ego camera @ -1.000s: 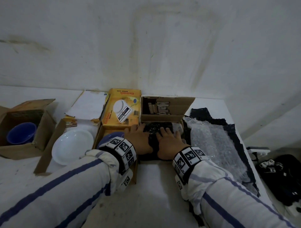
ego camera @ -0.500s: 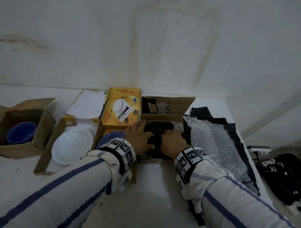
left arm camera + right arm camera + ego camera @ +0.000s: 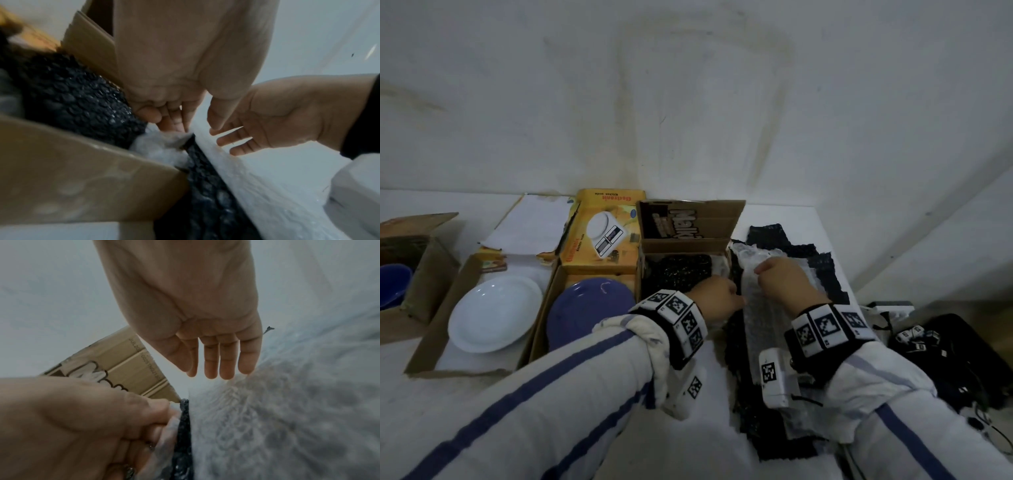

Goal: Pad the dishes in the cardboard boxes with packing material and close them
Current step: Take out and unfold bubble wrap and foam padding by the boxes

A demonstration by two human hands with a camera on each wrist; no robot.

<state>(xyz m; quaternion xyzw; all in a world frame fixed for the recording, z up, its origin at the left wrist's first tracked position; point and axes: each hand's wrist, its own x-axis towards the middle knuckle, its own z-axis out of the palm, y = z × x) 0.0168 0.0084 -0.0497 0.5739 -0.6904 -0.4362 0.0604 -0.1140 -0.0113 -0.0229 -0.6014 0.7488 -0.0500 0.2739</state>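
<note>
Head view shows both your hands have left the brown box [image 3: 690,240], where black bubble wrap [image 3: 678,275] now covers the dish, and moved right to the clear bubble wrap [image 3: 760,308] on the bench [image 3: 688,442]. Your left hand [image 3: 714,301] pinches the sheet's edge; your right hand [image 3: 784,284] rests on it, fingers straight. Likely the next layer, with flaps not yet closed.

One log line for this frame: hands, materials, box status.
left hand: pinching sheet edge | right hand: open over clear bubble wrap | brown box: open, black bubble wrap inside | blue plate, white plate: unpadded
</note>
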